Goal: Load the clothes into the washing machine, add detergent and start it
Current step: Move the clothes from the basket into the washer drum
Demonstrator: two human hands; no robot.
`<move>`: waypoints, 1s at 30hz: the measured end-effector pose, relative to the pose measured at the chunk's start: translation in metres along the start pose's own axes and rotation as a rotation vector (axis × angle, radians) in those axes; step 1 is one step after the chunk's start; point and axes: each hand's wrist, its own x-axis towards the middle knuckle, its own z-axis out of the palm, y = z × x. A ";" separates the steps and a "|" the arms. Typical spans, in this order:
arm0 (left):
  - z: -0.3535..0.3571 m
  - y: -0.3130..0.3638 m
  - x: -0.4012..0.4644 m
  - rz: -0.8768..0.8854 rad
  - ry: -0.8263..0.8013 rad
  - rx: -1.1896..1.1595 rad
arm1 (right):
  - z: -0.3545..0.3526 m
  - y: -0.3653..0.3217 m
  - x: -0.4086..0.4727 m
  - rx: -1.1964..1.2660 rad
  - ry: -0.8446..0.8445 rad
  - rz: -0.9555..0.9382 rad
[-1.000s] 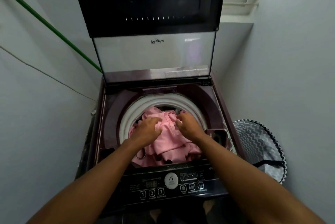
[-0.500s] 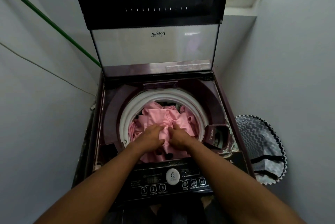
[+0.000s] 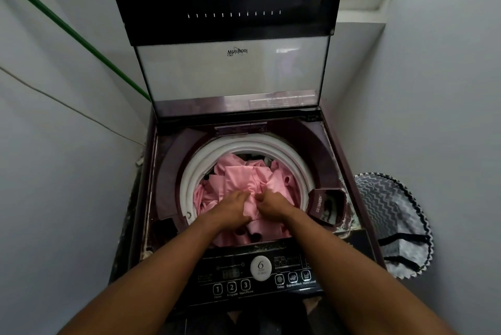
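Maroon top-loading washing machine (image 3: 320, 144) stands with its lid raised, so the white-rimmed drum (image 3: 284, 150) is open for loading; crumpled pink cloth (image 3: 244, 174) fills it toward the front edge. Left hand (image 3: 233, 207) and right hand (image 3: 273, 204) bunch a fold between curled fingers, apparently tucking it down.

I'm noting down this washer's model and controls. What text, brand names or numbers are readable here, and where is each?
"Whirlpool": on the raised lid, mirrored.
"DETERGENT": on the detergent drawer, running vertically.
"6": on the round badge; its smaller print is unreadable.
"1", "2", "3": buttons on the control panel; "Start/Pause" under 3, the other captions blurred.
"Delay", "ExpressWash", "WaterLevel": under the right buttons.
Sticker on the lid's lower edge: too small.
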 end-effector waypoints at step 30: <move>-0.191 0.039 -0.098 0.139 1.073 -0.187 | -0.189 -0.174 -0.085 0.541 0.764 -0.452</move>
